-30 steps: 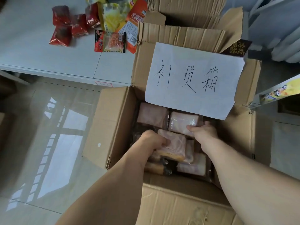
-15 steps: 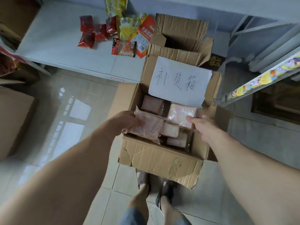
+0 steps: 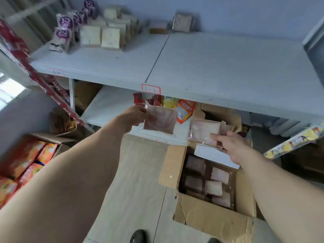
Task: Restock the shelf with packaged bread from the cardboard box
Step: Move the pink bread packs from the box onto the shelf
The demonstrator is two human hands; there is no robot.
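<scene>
My left hand point(image 3: 132, 116) grips a clear-wrapped pinkish bread pack point(image 3: 160, 120) by its left edge, held up in front of the lower shelf. In my right hand point(image 3: 229, 146) a second bread pack point(image 3: 204, 131) is pinched above the open cardboard box point(image 3: 213, 219). Several more bread packs point(image 3: 213, 187) lie inside the box on the floor. The grey upper shelf point(image 3: 210, 62) carries rows of packaged bread point(image 3: 110, 36) at its back left, and two more packs point(image 3: 182, 22) at the back middle.
Red and yellow snack bags point(image 3: 184, 109) lie on the lower shelf point(image 3: 105, 106). A box of orange packets point(image 3: 22, 165) stands at the left. A red snack strip point(image 3: 35, 76) hangs down the left upright. A white paper label point(image 3: 215, 156) lies on the box's far flap.
Both hands have lifted out of the box, each with a bread pack, and risen toward the shelves. The view has tilted up, so the upper shelf now shows.
</scene>
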